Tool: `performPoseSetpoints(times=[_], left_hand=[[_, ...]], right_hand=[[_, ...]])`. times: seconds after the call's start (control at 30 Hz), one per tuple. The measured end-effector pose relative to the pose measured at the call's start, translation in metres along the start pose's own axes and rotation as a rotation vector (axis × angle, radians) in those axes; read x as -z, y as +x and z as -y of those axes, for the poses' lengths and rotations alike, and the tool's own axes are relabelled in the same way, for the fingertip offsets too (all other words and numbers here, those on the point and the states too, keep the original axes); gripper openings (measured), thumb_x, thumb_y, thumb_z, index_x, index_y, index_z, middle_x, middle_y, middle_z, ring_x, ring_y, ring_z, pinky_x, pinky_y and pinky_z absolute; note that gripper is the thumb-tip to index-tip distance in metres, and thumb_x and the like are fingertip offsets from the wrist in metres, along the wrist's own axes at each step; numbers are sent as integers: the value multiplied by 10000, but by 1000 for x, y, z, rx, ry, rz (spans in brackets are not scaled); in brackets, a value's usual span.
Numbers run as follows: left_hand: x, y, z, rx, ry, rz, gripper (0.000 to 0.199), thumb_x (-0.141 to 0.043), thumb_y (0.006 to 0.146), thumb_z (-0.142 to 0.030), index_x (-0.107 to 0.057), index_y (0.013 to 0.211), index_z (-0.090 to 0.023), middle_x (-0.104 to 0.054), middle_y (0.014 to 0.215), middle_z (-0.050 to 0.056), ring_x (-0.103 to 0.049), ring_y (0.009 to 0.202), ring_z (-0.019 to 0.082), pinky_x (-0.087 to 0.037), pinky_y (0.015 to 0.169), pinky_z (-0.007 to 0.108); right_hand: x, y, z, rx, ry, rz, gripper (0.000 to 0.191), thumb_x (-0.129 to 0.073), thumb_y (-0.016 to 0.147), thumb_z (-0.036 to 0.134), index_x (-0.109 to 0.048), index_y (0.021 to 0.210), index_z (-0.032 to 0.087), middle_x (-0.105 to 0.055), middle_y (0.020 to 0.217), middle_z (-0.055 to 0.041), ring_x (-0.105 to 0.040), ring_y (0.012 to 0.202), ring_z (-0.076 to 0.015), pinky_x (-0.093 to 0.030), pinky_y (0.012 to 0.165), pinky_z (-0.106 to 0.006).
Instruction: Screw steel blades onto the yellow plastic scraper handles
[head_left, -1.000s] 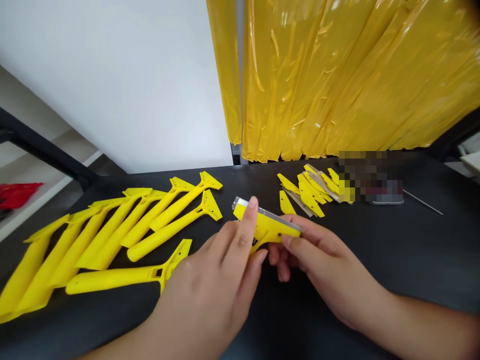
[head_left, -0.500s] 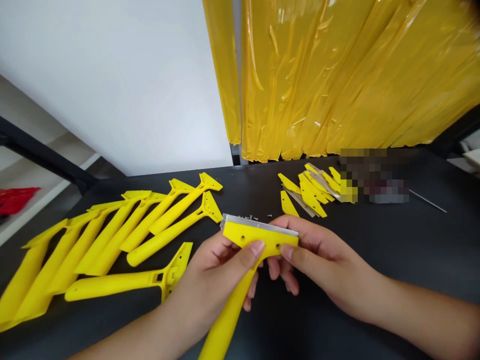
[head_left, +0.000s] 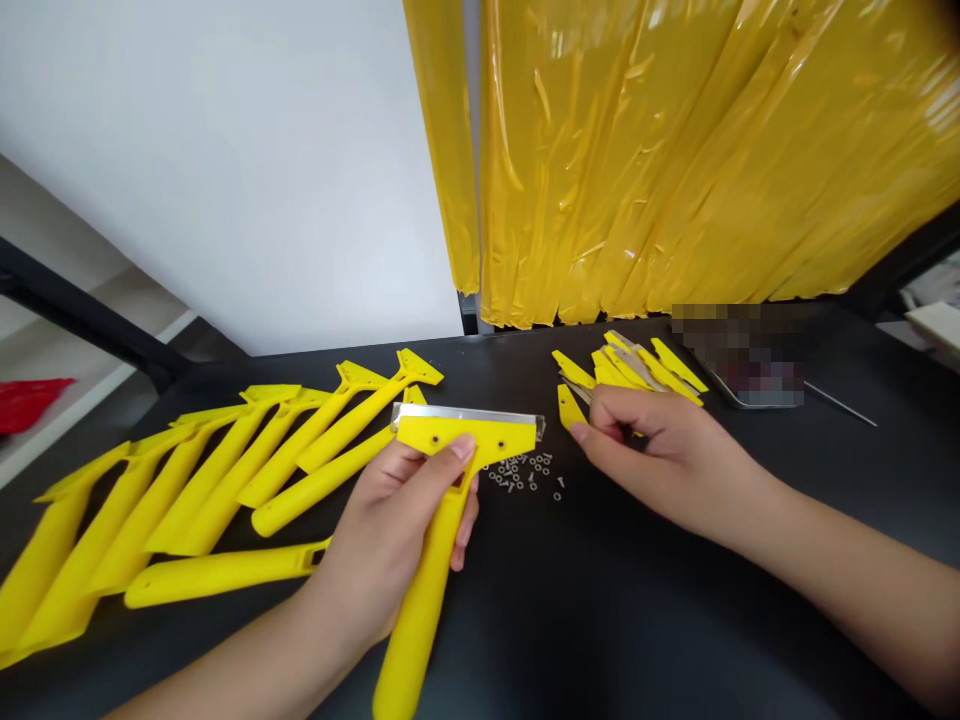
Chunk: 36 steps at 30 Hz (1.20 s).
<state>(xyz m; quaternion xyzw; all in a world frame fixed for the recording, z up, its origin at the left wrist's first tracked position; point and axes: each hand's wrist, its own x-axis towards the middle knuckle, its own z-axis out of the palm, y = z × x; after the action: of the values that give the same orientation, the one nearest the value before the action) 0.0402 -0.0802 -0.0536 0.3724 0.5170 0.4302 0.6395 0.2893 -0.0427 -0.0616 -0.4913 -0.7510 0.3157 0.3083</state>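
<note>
You are gripping the scraper point(head_left: 420, 600) at centre frame in your left hand point(head_left: 390, 530), thumb best pressing below the blade point(head_left: 480, 412), while your right hand point(head_left: 667, 455) is curling narrowly beside the yellow plates point(head_left: 570, 407), right of centre, its hold unclear.

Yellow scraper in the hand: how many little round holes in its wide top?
2 show: a left hole and a right hole, either side of the thumb, which may hide more.

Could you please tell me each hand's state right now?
Left hand: closed, holding a yellow scraper.
Right hand: curled by the yellow plates; grip cannot be told.
</note>
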Motion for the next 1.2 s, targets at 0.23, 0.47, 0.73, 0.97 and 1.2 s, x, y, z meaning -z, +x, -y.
performPoseSetpoints(times=[0.23, 0.47, 0.73, 0.97, 1.2], left_hand=[[3, 3, 4, 25, 10, 39, 384, -713, 969, -499, -640, 759, -185, -585, 504, -27, -507, 425, 103, -448, 416, 177], [5, 7, 8, 52, 14, 40, 402, -710, 964, -532, -637, 777, -183, -598, 515, -27, -524, 421, 103, -458, 436, 183], [2, 5, 6, 61, 4, 35, 387, -735, 943, -519, -634, 776, -184, -596, 519, -31, -533, 417, 107, -457, 428, 184], [1, 2, 6, 68, -21, 46, 383, -753, 929, -517, -631, 778, -187, -589, 512, -34, -526, 415, 104, -459, 412, 175], [-3, -2, 9, 67, -105, 131, 340, -759, 944, -466, -647, 801, -179, -603, 546, -34, -521, 414, 91, -458, 388, 162]], right_hand=[[-18, -15, 3, 227, -476, 247, 98, -582, 969, 162, -651, 992, 227, -680, 895, -4, -636, 723, -168, -402, 663, -311], [-28, -24, 2, 323, -699, 203, 151, -563, 950, 114, -637, 876, 222, -651, 811, -20, -618, 658, -214, -368, 640, -363], [-35, -21, 4, 357, -784, 169, 129, -604, 942, 124, -652, 878, 226, -667, 802, -19, -611, 640, -222, -343, 632, -379], [-42, -23, 1, 465, -862, 110, 186, -601, 883, 45, -633, 796, 206, -650, 734, -27, -600, 604, -222, -343, 605, -370], [-33, -14, 9, 154, -115, 149, 174, -540, 1013, 188, -696, 937, 196, -705, 873, -45, -647, 785, -197, -471, 717, -322]])
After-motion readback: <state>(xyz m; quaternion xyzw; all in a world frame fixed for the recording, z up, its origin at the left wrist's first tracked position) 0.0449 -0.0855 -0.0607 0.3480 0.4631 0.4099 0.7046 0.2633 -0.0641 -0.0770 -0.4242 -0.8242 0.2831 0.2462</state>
